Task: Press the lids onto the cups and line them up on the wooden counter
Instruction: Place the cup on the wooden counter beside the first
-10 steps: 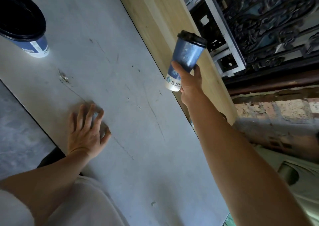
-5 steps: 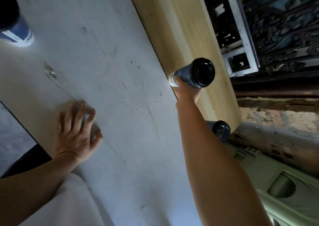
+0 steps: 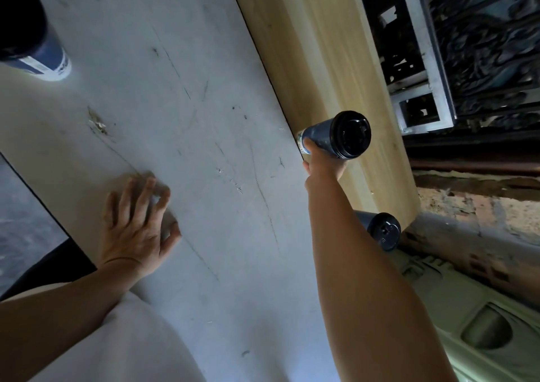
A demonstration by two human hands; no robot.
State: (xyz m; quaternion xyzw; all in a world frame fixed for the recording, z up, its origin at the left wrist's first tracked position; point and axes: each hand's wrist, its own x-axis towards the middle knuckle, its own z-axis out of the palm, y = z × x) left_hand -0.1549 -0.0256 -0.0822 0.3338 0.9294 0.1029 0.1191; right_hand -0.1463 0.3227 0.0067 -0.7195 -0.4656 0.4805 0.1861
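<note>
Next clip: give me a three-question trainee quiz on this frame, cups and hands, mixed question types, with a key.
1. True or false: the cup in the right hand has no lid.
2. Where is the left hand? A) flat on the grey table B) gripping a cup C) on the wooden counter
3. How many lidded cups are visible in all?

Key:
1. False; the held cup wears a black lid.
2. A
3. Three: the held one, the second cup behind the right forearm, and the third cup at the table's far left.
</note>
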